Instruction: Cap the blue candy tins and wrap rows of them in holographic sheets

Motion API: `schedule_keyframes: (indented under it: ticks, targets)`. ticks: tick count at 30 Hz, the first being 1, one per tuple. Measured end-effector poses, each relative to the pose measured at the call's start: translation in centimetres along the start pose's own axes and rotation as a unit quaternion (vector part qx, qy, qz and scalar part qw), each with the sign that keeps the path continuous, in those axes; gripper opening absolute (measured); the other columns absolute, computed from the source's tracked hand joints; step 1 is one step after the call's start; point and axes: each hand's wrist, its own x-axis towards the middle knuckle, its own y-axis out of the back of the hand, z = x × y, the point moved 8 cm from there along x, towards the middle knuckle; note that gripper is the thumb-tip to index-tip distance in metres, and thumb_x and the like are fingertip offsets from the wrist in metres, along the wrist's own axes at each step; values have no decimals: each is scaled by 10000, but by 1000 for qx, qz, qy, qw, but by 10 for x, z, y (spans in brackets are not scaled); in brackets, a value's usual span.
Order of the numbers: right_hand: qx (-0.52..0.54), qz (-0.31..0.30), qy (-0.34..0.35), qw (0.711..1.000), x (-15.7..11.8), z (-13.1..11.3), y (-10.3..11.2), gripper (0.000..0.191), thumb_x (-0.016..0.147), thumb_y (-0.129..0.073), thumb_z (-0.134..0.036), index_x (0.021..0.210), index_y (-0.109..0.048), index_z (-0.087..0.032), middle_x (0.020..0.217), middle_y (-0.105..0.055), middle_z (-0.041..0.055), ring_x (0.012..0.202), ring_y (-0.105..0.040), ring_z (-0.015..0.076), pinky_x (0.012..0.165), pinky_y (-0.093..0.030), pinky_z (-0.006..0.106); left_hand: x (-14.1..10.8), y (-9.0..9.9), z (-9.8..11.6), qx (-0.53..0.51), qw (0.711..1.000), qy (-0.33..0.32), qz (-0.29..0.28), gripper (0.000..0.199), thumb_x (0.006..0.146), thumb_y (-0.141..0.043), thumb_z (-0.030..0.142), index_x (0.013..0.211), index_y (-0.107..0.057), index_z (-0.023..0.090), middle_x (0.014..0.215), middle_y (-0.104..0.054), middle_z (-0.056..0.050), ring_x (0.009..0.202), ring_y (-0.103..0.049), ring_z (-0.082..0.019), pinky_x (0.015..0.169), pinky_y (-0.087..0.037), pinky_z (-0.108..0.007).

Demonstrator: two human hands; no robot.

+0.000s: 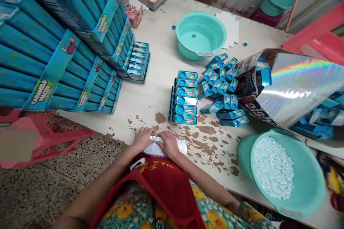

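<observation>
At the table's near edge, against the red apron, lies a flat whitish, silvery piece (182,146) with ridges. My left hand (142,139) rests on its left end, fingers bent and close together. My right hand (168,144) presses on its middle, the thumb pointing toward my left hand. Both hands hold the piece down between them. Just beyond them stands a row of blue slim boxes (187,101) in a tray, their round blue lids facing up. Several loose blue boxes (220,86) stand and lean to the right of that row.
Stacked blue display trays (53,68) fill the left side. A turquoise basin (200,34) sits at the back. At the right are an open carton (248,73) and a turquoise tub (306,175) with white pellets. Pink chairs (45,136) flank the table (158,61).
</observation>
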Motion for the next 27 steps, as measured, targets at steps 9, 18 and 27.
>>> schedule_keyframes:
  ticks: [9,18,27]
  targets:
    - [-45,4,39,998,4,-10,-3,222,883,-498,-377,985,-651,-252,909,-624,64,887,-526,216,773,-379,332,3,3,-4,-159,986,-41,-8,227,843,-441,292,826,-660,235,881,-655,-23,908,-552,-181,850,-367,-286]
    - [-143,-1,130,981,-13,-29,-12,320,909,-437,-245,1209,-548,-249,1187,-583,83,1000,-466,251,810,-351,397,8,-1,-13,-182,983,22,13,258,818,-417,270,766,-662,205,864,-689,-34,887,-574,-198,856,-357,-342]
    - [-148,-22,140,979,-11,-36,-11,190,903,-450,-235,932,-636,-212,963,-645,78,888,-482,226,765,-382,377,12,-5,-14,-183,982,34,28,272,813,-409,279,725,-654,198,886,-693,-41,907,-578,-208,856,-344,-361]
